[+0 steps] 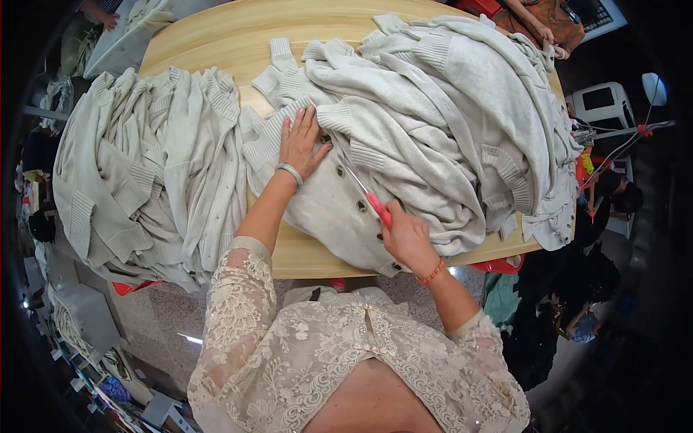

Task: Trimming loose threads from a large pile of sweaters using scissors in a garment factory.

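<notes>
**Right now: scissors at the button placket, other hand pinning the knit**

Right hand (408, 234) is closed around the red handle of a pair of scissors (368, 193). Blades point up and left, lying along the button row of the pale grey cardigan (328, 209) spread in front of the person. Can't tell whether the blades are open or shut. Orange bead bracelet on that wrist.

Left hand (302, 143) holds nothing: palm down, fingers spread, pressed flat on the same cardigan near its ribbed edge, just left of the upper buttons. Silver bangle on that wrist.

Cardigan sits at the near middle of the wooden table (216, 36), hem hanging slightly over the front edge. Dark buttons (361, 206) run diagonally between the two hands.

Right of it and overlapping it: a big heap of the same grey knitwear (462, 108), spilling over the table's right edge. Left of it: a second stack of cardigans (144, 173), draped over the left edge, just beside the left hand's piece.

Another person's hand (546, 32) shows at the far right corner of the table.
</notes>
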`<state>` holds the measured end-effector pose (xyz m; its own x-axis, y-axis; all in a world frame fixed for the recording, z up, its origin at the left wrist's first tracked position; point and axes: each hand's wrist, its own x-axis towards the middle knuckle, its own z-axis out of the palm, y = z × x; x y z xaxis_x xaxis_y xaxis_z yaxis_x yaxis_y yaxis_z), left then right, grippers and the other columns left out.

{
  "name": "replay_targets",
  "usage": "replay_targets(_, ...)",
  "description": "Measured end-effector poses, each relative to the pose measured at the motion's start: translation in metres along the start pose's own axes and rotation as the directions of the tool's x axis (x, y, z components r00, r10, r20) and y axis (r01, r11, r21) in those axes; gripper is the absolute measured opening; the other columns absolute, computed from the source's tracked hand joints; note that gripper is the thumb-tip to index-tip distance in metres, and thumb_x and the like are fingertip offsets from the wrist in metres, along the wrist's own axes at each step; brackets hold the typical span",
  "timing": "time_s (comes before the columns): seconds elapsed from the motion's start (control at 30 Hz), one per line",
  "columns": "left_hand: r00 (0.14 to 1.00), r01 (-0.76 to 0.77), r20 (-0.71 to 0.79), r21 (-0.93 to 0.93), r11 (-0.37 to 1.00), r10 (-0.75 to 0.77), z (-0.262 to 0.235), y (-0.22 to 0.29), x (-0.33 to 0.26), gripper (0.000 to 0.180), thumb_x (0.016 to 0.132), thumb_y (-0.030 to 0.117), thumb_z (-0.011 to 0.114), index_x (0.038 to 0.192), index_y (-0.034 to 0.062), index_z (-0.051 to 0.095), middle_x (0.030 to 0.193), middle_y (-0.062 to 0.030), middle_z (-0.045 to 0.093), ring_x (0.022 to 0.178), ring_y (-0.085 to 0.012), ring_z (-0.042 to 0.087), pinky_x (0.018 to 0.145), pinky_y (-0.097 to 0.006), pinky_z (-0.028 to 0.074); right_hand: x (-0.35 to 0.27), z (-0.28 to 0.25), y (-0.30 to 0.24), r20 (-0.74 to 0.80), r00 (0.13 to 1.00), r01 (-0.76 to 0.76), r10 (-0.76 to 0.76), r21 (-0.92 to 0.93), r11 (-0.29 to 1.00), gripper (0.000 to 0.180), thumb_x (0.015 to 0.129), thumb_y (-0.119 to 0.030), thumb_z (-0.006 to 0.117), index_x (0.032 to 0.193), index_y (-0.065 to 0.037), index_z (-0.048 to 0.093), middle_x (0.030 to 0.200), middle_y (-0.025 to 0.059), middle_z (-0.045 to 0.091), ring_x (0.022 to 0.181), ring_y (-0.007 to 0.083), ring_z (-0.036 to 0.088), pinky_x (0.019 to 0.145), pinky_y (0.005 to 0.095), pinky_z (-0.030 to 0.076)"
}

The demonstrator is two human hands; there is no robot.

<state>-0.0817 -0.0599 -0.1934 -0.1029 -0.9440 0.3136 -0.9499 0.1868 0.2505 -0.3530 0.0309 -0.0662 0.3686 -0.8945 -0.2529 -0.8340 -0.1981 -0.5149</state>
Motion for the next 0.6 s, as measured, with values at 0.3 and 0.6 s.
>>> replay_targets(0.3,0.998,0.026,0.054,0.0,1.0,-0.026,0.002,0.001,-0.004,0.066,0.087,0.044,0.057,0.141,0.0084,0.039,0.155,-0.0104,0.022,0.144,-0.0279,0.017,0.116,-0.05,0.007,0.029,-0.001,-0.02,-0.019,0.998,0.053,-0.054,-0.06,0.997,0.02,0.087,-0.02,0.059,0.094,-0.003,0.051,0.068,0.0211,0.063,0.068,0.0408,0.063,0.064,0.0508,0.048)
replay_targets(0.6,0.988,0.056,0.15,-0.103,0.993,-0.04,0.004,0.07,-0.05,0.068,0.091,0.031,0.052,0.146,0.001,0.027,0.154,-0.0189,0.022,0.144,-0.0329,0.017,0.116,-0.053,0.006,-0.024,-0.01,-0.007,0.053,0.997,-0.059,0.058,0.009,0.998,0.021,0.089,-0.022,0.059,0.097,-0.006,0.05,0.068,0.0215,0.061,0.068,0.0422,0.062,0.063,0.0517,0.047)
